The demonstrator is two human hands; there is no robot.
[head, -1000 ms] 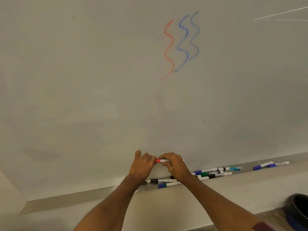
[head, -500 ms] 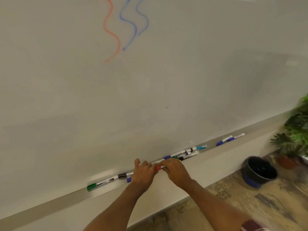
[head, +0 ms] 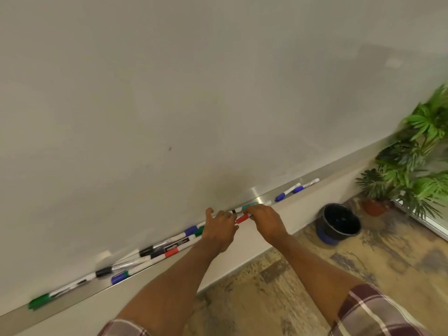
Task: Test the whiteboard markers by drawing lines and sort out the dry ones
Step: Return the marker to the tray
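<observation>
A red-capped marker (head: 242,218) is held between both hands just above the metal tray (head: 260,194) of the whiteboard (head: 169,93). My left hand (head: 219,229) pinches its red cap end. My right hand (head: 264,220) grips the white barrel, which is hidden under the fingers. Several capped markers (head: 167,248) in black, blue, green and red lie along the tray to the left. Two blue-capped markers (head: 294,189) lie apart on the tray to the right. A teal marker (head: 249,205) shows just behind my right hand.
A black bin with a blue base (head: 338,223) stands on the patterned floor at the right. Potted green plants (head: 412,161) fill the right edge. A green-capped marker (head: 40,301) lies at the tray's far left.
The view has swung down and to the right; the drawn wavy lines have left the frame. Both hands, still on the red marker, have shifted right along the tray.
</observation>
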